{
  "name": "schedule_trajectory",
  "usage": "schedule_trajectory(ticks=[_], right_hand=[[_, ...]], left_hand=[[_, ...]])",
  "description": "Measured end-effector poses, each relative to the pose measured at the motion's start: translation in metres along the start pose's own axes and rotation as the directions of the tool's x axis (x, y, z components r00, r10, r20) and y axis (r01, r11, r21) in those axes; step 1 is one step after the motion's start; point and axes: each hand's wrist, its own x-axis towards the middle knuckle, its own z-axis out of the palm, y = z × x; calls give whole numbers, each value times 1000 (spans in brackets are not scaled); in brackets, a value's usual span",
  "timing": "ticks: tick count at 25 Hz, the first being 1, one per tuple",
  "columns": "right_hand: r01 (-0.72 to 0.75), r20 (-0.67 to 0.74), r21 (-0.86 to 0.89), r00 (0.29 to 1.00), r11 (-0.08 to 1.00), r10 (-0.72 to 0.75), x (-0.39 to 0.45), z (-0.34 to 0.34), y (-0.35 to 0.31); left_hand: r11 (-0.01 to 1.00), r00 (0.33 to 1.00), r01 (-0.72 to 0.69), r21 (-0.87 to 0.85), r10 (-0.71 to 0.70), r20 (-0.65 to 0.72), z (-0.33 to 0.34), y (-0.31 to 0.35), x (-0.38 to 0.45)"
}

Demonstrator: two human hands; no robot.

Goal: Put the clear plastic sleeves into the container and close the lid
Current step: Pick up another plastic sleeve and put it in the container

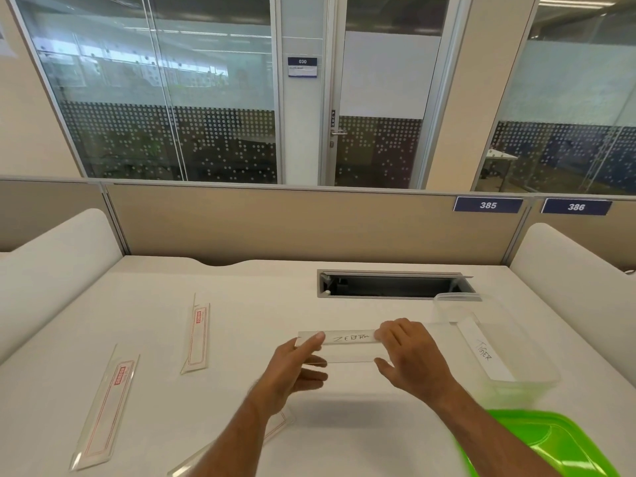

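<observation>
fingers (311, 340) of both hands pinching clear sleeve (344, 349), edges faint

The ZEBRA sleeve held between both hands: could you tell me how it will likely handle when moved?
The ZEBRA sleeve spans straight between the left hand and right hand without sagging, so it is probably fairly stiff. It looks thin and clear, so likely light. Its glossy plastic may be slippery.

Open-plan office, numbered desk partition (309, 222), glass-walled meeting room door (375, 98), white desk (241, 304)
</observation>
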Motion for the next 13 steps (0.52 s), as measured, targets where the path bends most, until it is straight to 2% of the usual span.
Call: schedule_trajectory(ticks=[3,7,9,13], right_hand=[[-12,1,19,1000,1000,12,1,-1,0],[-120,34,184,993,976,115,3,-5,2],[-175,72,262,984,949,161,5,-7,4],[-208,191,326,970,922,151,7,-12,10]], left_hand=[[992,996,-89,-84,88,-18,-1,-1,2],[979,981,-193,-61,195,21,-9,-1,4],[972,972,-224,-64,228,52,-13,-2,4],[960,958,-269,-76,275,86,-14,-2,7]])
